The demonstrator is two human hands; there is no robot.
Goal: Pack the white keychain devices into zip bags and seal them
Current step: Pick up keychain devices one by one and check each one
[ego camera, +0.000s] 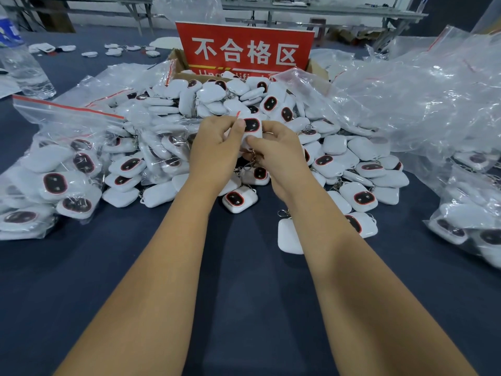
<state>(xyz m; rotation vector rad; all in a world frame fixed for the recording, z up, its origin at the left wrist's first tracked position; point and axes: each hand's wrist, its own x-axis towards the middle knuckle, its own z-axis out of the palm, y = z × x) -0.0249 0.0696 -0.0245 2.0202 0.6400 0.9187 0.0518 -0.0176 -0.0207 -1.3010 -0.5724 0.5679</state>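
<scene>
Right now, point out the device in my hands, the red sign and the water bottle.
Held device [251, 125], head view, on its dark oval face.
Red sign [245, 47], head view, middle of the red board among the white characters.
Water bottle [23, 69], head view, on its clear ribbed body.

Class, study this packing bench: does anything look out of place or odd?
Yes: the red sign with white Chinese characters stands in a cardboard box half-buried by the heap of white keychain devices, which spills loose across the dark blue table.
</scene>
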